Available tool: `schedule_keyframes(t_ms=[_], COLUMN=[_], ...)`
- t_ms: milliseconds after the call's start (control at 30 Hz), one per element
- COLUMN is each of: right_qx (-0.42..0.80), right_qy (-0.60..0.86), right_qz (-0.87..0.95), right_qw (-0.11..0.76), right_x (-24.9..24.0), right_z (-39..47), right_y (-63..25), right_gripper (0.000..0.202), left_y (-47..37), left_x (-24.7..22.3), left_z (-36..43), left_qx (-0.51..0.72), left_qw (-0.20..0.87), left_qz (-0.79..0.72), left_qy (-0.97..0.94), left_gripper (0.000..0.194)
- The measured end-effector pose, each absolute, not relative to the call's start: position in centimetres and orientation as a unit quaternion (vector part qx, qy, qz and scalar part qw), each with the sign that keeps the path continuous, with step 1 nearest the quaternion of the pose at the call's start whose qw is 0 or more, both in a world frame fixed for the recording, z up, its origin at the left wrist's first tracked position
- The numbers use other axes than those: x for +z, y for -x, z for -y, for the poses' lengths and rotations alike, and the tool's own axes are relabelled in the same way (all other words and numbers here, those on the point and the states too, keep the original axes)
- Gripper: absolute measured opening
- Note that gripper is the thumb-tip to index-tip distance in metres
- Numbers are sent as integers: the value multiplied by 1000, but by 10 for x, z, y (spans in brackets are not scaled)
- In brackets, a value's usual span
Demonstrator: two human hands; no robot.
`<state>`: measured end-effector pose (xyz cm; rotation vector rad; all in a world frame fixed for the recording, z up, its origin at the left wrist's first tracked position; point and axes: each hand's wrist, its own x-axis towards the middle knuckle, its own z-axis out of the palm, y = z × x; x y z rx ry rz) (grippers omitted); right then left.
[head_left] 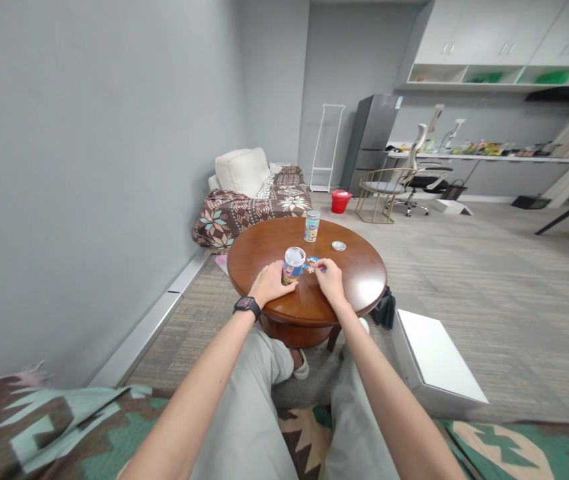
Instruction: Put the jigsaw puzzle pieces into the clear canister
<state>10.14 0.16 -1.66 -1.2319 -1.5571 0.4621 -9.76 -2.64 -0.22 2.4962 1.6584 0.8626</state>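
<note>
My left hand is wrapped around the left side of an open printed can that stands upright near the front of the round wooden table. Small blue and pale puzzle pieces lie on the tabletop just right of the can. Over them, my right hand has its thumb and fingers pinched together on a puzzle piece, mostly covered by the fingertips. Farther back stands a second printed can with its silver lid on. A loose round lid lies flat to the right.
A white box sits on the floor at the right, with a black bag by the table. Behind the table are a blanket-covered sofa and a red bucket. A gold-framed chair stands before the kitchen counter.
</note>
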Motion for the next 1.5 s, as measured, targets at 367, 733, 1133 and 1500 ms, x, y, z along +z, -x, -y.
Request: schedule_keyframes(t_ms=[367, 733, 1133, 1500], right_qx=[178, 153, 186, 162], right_qy=[425, 533, 568, 391], right_qz=[708, 742, 713, 772], right_qw=[535, 377, 365, 475], right_x=[62, 25, -19, 75], right_z=[10, -12, -14, 21], right_y=[-83, -109, -113, -74], right_gripper=[7, 18, 17, 19], left_y=[98, 98, 99, 100], left_x=[-2, -1, -5, -3], left_z=[26, 26, 23, 24], left_qx=[294, 294, 309, 316], left_qw=[36, 36, 43, 61], left_qz=[-516, -515, -512, -506], left_qy=[-804, -805, -801, -800], left_gripper=[34, 32, 34, 33])
